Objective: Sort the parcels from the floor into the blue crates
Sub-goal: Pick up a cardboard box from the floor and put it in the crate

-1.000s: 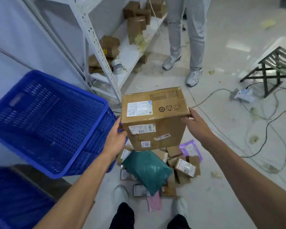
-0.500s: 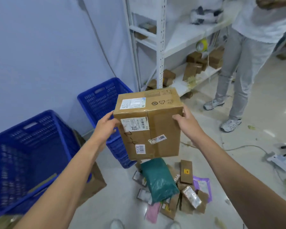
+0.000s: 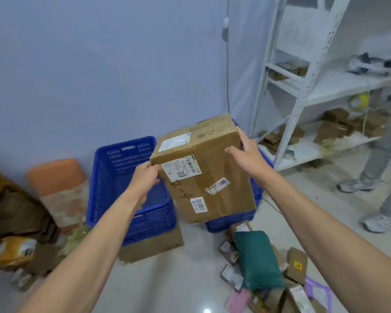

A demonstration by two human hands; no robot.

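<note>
A: Where is the sorting standing right now?

B: One cardboard box (image 3: 203, 168) is being held up in the air, tilted, over the gap between the two blue crates; the left hand (image 3: 145, 179) is pinching its upper left corner with curled fingers, and the right hand (image 3: 246, 154) is lying flat and spread on its right face, pressing more than gripping.

A: And what is waiting?

B: A pile of parcels (image 3: 269, 272) is lying on the floor by the feet, the green mailer bag (image 3: 256, 260) on top; so most of the job is looking undone. The left crate (image 3: 122, 177) is showing a bare bottom where visible; the right crate (image 3: 235, 219) is mostly hidden behind the box.

A: Room to move?

B: Tight, I am judging; the white shelf post (image 3: 300, 105) is standing just beside the right crate, another person's legs (image 3: 384, 177) are nearby, and the box is looking nearly as wide as a crate mouth.
</note>
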